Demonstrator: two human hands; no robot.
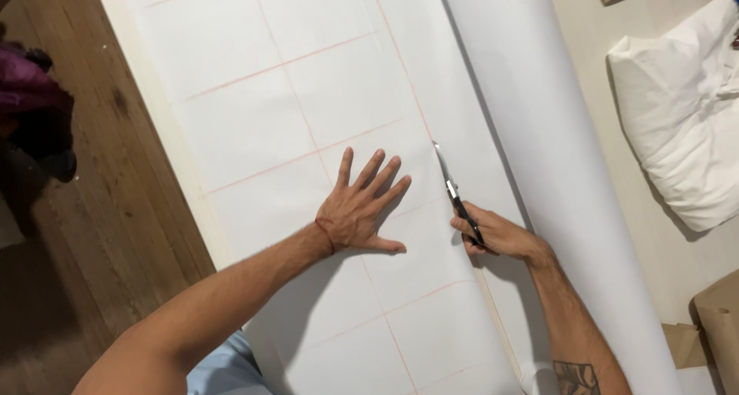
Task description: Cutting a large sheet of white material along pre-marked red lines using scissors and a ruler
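A wide white paper sheet (308, 95) marked with a grid of faint red lines lies across the table. My left hand (360, 206) presses flat on it, fingers spread, a red thread around the wrist. My right hand (496, 235) grips black-handled scissors (453, 189) just to the right, their blades pointing up along a long red line. The paper is split behind the blades, down toward me.
The rolled part of the paper (554, 156) runs diagonally along the right. A white cloth bundle (685, 110) lies on the beige surface at far right, brown paper (716, 326) below it. Wooden floor (100, 210) shows on the left, with a dark purple object (31, 110).
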